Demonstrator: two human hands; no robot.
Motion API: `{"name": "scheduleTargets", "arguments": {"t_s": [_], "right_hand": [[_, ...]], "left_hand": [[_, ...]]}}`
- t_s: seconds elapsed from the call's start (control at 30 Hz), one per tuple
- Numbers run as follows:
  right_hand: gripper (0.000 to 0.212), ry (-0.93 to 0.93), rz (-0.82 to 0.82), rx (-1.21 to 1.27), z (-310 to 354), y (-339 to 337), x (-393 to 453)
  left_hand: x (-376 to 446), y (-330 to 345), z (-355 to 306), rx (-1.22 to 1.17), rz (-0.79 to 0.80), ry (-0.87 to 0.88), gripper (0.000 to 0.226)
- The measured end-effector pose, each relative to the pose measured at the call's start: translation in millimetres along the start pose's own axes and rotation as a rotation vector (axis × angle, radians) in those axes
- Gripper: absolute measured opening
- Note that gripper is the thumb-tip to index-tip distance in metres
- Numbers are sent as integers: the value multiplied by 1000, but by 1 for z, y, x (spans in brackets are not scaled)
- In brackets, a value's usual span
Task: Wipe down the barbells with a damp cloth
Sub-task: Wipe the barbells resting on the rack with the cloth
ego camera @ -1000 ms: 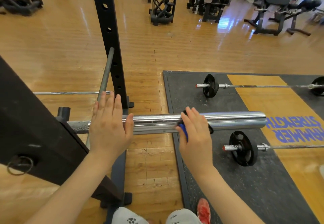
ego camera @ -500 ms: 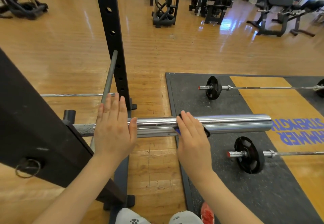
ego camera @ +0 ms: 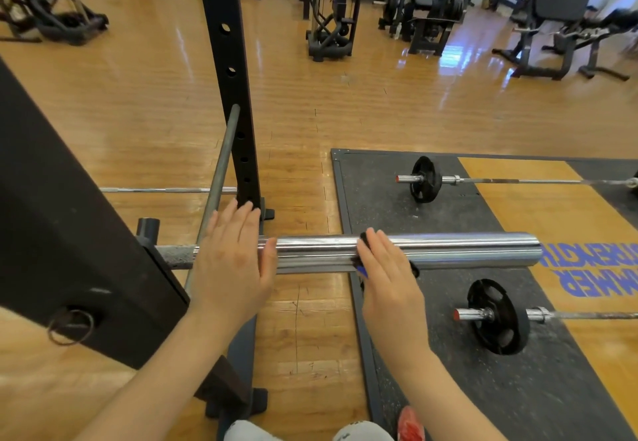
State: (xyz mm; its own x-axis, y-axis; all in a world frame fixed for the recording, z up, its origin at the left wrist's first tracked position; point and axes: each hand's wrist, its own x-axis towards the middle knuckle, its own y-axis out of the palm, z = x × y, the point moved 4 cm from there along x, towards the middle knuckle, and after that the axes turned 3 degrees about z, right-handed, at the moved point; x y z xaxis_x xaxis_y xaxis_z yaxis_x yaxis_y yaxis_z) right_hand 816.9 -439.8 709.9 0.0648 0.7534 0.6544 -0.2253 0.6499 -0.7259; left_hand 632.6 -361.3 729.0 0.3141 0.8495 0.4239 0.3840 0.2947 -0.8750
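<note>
- Head view: one racked barbell (ego camera: 448, 250) is seen lying level across the middle, its chrome sleeve pointing right and its thinner shaft running left behind the dark rack beam (ego camera: 69, 233).
- Two hands are counted. The left hand (ego camera: 231, 268) is laid flat over the inner end of the sleeve, fingers straight, nothing grasped.
- The right hand (ego camera: 386, 268) is pressed with straight fingers on a dark cloth (ego camera: 361, 269) with a blue edge, which is held against the sleeve's middle.
- Two more barbells are counted on the grey platform (ego camera: 379, 199), each with a black plate in view: the far loaded barbell (ego camera: 424, 179) and the near loaded barbell (ego camera: 497, 316).
- One bare bar (ego camera: 165, 190) is seen on the wooden floor (ego camera: 310, 112) behind the upright post (ego camera: 228, 60).
</note>
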Motion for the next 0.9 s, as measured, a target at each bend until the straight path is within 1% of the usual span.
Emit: {"name": "scheduleTargets", "arguments": {"t_s": [0.07,0.13,0.23,0.4,0.5,0.6,0.77,0.87,0.9], "right_hand": [[37,-35,-9,48,-8,-3,-8],[37,-47,-7,90,-16,-6,-11],[35,16,-28,125,-20,-10,-6],[37,119,-68,152,-17,-15,18],[34,74,-66,72,-5,-7,30],[31,2,-20,21,2,4,16],[35,-67,-18,55,-4,-3,-19],[31,-66,-11,95,-3,-9,-35],[34,-49,-31,119,-2,-13,-36]], "left_hand": [[-18,1,-7,26,-41,9,60],[-32,5,-9,89,-48,4,67],[-37,10,-8,138,-66,-10,70],[-19,11,-5,126,-68,0,68],[-1,8,-4,133,-34,-25,68],[9,7,-3,142,27,-38,76],[8,9,-2,118,41,-81,73],[6,7,-3,107,35,-90,73],[5,6,-3,103,33,-88,72]]}}
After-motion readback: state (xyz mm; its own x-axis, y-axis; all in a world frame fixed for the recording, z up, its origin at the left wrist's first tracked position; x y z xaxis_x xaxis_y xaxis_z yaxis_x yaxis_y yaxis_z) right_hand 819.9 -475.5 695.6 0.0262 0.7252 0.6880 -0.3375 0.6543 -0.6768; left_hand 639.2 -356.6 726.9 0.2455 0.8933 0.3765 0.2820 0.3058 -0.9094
